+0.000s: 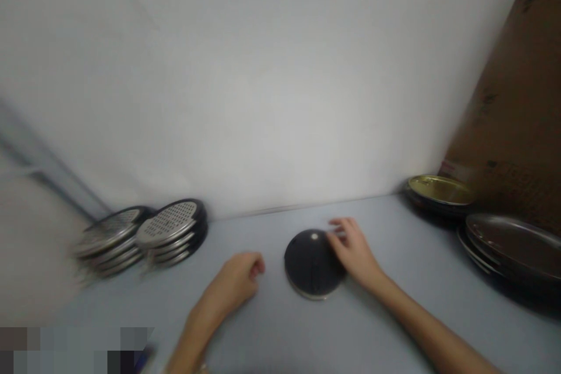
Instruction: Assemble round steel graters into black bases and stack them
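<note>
A round black domed disc point(312, 266) with a pale centre spot and a metal rim lies flat on the pale grey table point(272, 234). My right hand point(353, 248) rests on its right edge, with the fingers draped over the dome. Whether that hand grips the disc is hard to tell. To the disc's left, my left hand point(232, 283) hovers close without touching it, the fingers loosely curled around nothing.
Two stacks of perforated metal grater discs point(169, 228) lean against the white wall point(241, 87) at left. At right lie a gold-faced lid point(439, 190), stacked dark discs point(512, 245) and a brown cardboard sheet point(512, 82). A blurred pale shape point(35, 245) fills the left edge.
</note>
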### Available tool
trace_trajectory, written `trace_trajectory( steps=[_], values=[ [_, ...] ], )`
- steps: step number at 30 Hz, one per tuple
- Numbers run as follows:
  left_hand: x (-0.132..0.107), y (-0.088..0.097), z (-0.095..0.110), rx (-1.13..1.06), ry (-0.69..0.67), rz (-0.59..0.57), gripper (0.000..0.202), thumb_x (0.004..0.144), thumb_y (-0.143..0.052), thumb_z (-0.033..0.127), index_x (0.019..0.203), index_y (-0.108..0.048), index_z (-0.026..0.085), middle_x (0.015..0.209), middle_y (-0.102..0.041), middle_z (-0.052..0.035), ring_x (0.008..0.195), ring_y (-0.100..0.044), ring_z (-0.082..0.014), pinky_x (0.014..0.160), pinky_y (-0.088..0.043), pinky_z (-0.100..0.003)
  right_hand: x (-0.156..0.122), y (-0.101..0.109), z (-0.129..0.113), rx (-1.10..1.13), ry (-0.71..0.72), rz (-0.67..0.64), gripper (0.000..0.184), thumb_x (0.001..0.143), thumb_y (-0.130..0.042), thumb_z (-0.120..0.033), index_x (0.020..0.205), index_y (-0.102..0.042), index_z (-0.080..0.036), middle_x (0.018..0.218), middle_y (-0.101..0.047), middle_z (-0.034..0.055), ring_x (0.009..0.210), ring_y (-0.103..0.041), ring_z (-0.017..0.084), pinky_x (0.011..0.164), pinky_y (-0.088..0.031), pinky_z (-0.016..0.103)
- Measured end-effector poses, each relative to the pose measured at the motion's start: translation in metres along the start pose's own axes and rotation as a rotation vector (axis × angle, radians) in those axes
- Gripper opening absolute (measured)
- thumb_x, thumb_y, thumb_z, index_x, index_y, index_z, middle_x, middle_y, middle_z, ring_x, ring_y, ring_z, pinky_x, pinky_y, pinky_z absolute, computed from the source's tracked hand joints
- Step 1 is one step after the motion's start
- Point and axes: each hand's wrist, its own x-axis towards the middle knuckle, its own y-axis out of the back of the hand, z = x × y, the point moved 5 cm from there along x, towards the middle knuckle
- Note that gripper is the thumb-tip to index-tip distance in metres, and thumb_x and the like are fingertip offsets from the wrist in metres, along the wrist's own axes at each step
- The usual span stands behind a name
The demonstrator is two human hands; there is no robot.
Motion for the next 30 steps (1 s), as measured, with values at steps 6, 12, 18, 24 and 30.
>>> trace_trajectory(
  steps=[6, 12, 18, 24, 30],
  values=[
    [0.001, -0.003, -0.002, 0.029, -0.025, -0.026, 0.035, 0.058, -0.049, -0.003, 0.081, -0.064, 0.019, 0.072, -0.063, 0.0008, 0.07, -0.058, -0.0149, 0.064, -0.035, -0.023, 0.0, 0.0, 0.001, 0.012, -0.017, -0.005, 0.022, 0.088, -0.054, -0.036, 0.103, -0.063, -0.022, 0.108, -0.056, 0.0079, 0.09, -0.064, 0.022, 0.082, -0.057, 0.04],
    [-0.001, -0.008, 0.004, 0.053, -0.079, -0.031, 0.034, 0.058, -0.048, -0.002, 0.081, -0.06, 0.02, 0.075, -0.061, 0.0013, 0.071, -0.055, -0.0147, 0.063, -0.032, -0.023, 0.0, 0.001, -0.001, -0.006, -0.006, -0.014, 0.021, 0.088, -0.053, -0.034, 0.102, -0.062, -0.021, 0.108, -0.056, 0.0082, 0.092, -0.063, 0.022, 0.082, -0.057, 0.04],
    [-0.006, -0.008, 0.021, 0.142, -0.111, -0.013, 0.032, 0.061, -0.045, -0.003, 0.081, -0.056, 0.019, 0.085, -0.062, -0.0034, 0.079, -0.056, -0.0169, 0.069, -0.034, -0.025, 0.0, 0.002, -0.003, -0.011, -0.015, -0.02, 0.021, 0.088, -0.052, -0.036, 0.101, -0.062, -0.022, 0.108, -0.055, 0.0077, 0.09, -0.063, 0.021, 0.081, -0.055, 0.04],
    [-0.008, -0.01, 0.02, 0.133, -0.095, -0.015, 0.03, 0.065, -0.044, -0.002, 0.084, -0.056, 0.019, 0.088, -0.061, -0.0043, 0.082, -0.057, -0.0175, 0.071, -0.036, -0.025, 0.001, 0.005, -0.009, -0.007, -0.01, -0.016, 0.021, 0.088, -0.052, -0.036, 0.098, -0.063, -0.021, 0.107, -0.055, 0.0087, 0.09, -0.062, 0.022, 0.078, -0.056, 0.039],
    [-0.002, -0.01, 0.019, 0.092, -0.114, 0.046, 0.033, 0.066, -0.044, -0.001, 0.087, -0.06, 0.019, 0.086, -0.064, -0.0037, 0.082, -0.057, -0.0173, 0.075, -0.039, -0.026, 0.0, 0.014, -0.026, -0.056, 0.055, 0.013, 0.02, 0.09, -0.049, -0.033, 0.098, -0.063, -0.02, 0.107, -0.056, 0.0089, 0.091, -0.063, 0.021, 0.078, -0.056, 0.038]
  ],
)
